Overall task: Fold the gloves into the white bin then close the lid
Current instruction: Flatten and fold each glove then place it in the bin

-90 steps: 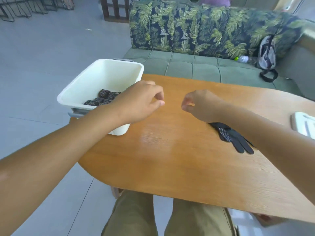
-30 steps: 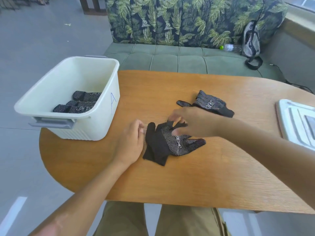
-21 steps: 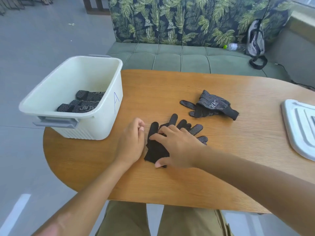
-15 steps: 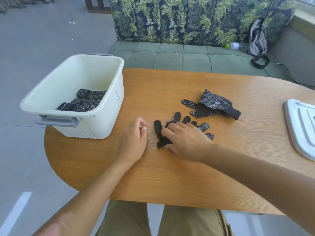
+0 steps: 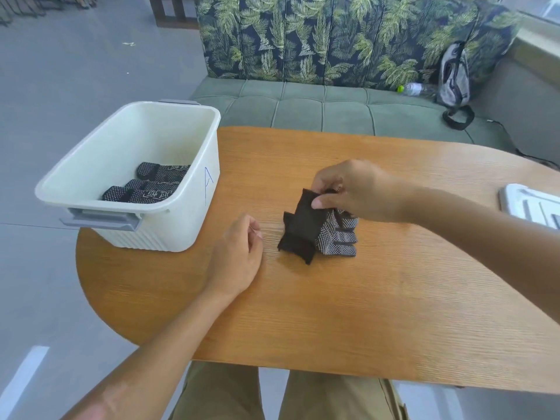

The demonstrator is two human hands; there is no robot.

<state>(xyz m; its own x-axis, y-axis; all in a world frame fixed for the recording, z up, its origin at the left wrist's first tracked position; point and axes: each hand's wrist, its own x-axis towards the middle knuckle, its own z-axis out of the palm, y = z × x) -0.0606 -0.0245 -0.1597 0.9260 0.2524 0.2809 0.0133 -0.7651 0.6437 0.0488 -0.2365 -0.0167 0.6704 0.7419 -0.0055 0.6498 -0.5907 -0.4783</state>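
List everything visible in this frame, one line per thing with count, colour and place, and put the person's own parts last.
white bin: 1, white with grey handles, left end of the table, open, a blue mark on its side
folded gloves: count unclear, black with white dots, inside the bin
glove being folded: black with white dots, mid-table; whether one or two cannot be told
lid: 1, white, right edge of the table, partly out of frame
table: 1, wooden, oval
sofa: 1, green seat, leaf-print back, behind the table
backpack: 1, grey, on the sofa
bottle: 1, clear with green cap, beside the backpack
left hand: on the table, loosely curled, holding nothing
right hand: pinching the glove's upper edge
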